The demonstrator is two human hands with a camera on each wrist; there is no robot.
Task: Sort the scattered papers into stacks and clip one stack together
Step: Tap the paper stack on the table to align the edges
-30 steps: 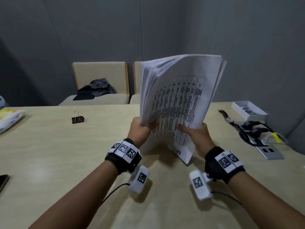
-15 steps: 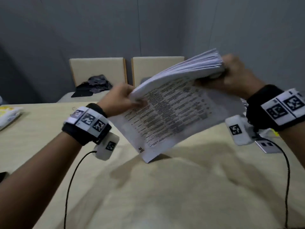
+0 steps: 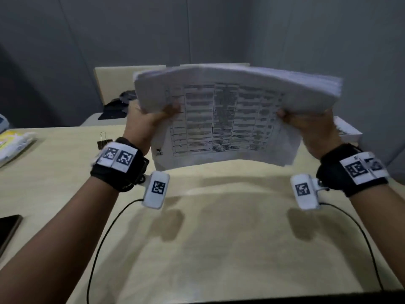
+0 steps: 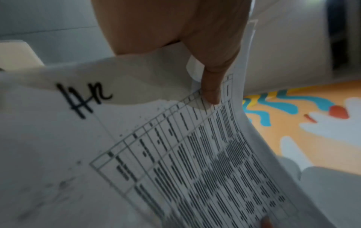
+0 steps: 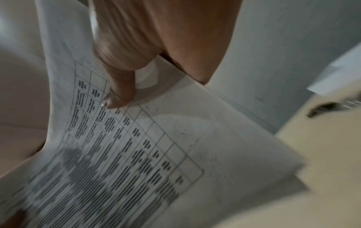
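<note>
A thick stack of white printed papers (image 3: 230, 115) hangs in the air above the table, long side level, a table of text facing me. My left hand (image 3: 153, 119) grips its left edge and my right hand (image 3: 306, 121) grips its right edge, thumbs on the front sheet. The left wrist view shows the left hand (image 4: 210, 86) pinching the papers (image 4: 136, 154) near a handwritten mark. In the right wrist view the right hand (image 5: 121, 92) presses its thumb on the papers (image 5: 136, 154). A black binder clip (image 3: 103, 143) lies on the table behind my left wrist.
The beige table (image 3: 208, 238) spreads below the stack. A yellow-and-white packet (image 3: 13, 141) lies at the far left, a dark phone (image 3: 7, 229) at the left edge, a white box (image 3: 348, 131) at the right. Two beige chairs (image 3: 114, 84) stand behind, one holding dark clothing.
The stack has been turned from standing upright on the table to a level, landscape hold in the air. My hands moved apart to its two short edges and rose.
</note>
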